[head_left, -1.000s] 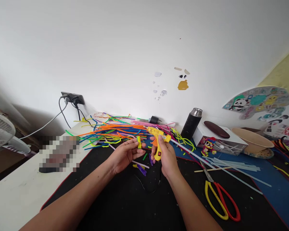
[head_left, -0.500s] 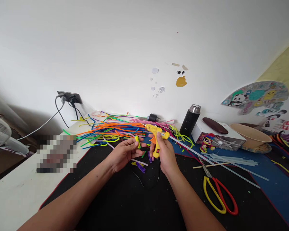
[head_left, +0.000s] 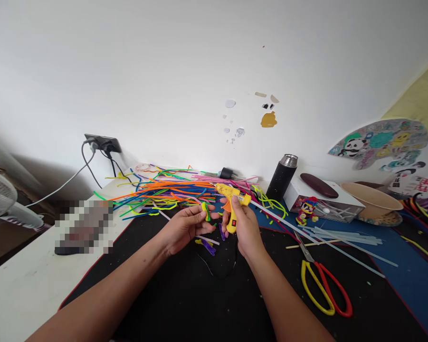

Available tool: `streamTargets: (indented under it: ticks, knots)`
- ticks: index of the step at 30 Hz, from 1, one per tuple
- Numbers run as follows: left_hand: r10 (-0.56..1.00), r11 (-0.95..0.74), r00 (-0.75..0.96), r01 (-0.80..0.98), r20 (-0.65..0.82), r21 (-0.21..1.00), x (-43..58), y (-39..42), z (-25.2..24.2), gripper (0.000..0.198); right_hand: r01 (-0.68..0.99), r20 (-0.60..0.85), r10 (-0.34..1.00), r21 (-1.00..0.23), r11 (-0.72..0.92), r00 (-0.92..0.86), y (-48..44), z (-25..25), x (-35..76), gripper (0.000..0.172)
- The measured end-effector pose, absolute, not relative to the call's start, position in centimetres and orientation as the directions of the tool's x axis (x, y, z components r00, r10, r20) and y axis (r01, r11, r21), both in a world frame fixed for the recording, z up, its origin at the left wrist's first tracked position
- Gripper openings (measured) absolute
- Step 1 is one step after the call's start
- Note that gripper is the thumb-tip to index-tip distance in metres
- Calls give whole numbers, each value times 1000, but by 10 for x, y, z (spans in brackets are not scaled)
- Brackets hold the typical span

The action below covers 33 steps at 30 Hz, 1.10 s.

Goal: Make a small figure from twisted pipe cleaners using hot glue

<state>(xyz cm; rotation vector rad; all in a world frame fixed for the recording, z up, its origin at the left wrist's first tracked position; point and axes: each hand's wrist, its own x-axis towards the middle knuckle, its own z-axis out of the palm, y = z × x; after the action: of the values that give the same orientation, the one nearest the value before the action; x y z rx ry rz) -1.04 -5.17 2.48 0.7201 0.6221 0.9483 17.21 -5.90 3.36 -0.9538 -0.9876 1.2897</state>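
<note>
Between the thumb and fingers of my left hand [head_left: 188, 227] is a small yellow and green pipe cleaner piece [head_left: 205, 212]. My right hand [head_left: 247, 229] is wrapped round the handle of a yellow hot glue gun [head_left: 231, 202], its nozzle pointing up and left, just above and to the right of the piece. A long translucent glue stick [head_left: 271, 212] runs out of the gun's back. Below the hands, a purple and yellow pipe cleaner piece [head_left: 208, 247] lies on the black mat [head_left: 185, 299].
Many coloured pipe cleaners [head_left: 171, 190] lie along the wall. To the right are scissors [head_left: 317, 280], loose glue sticks [head_left: 356, 237], a small colourful figure [head_left: 306, 211], a black thermos [head_left: 282, 178], a white box [head_left: 342, 209] and a bowl [head_left: 372, 197]. A fan [head_left: 2, 194] stands at left.
The pipe cleaner piece has turned slightly in my left fingers, so more of its green part shows. The glue gun and my right hand stay almost in place.
</note>
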Motion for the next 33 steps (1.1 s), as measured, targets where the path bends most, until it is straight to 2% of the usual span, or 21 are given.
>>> streamTargets:
  ticks: [8,13,22,26,29,33]
  knots:
    - [895,349,430,-505,-121,789,-13,-48,24,27,-286,44,998,-957,52,35,-58,33,172,57]
    - [947,251,313,-580,-73,775,-22,-37,23,24,-270,47,998,-961,60,51,-57,26,168,57]
    - [974,190,214,-611,-71,768,-30,-28,22,36,-242,24,995,-969,47,97,-60,22,162,55]
    - [975,171,216,-596,-48,785,-29,-28,21,33,-133,44,996,-990,54,73,-74,25,167,50]
    - [976,161,216,-593,-37,789,-29,-28,19,33,-25,27,998,-999,28,50,-87,22,172,57]
    - [975,166,218,-590,-43,790,-29,-28,18,35,-32,-10,996,-999,-7,88,-100,17,180,53]
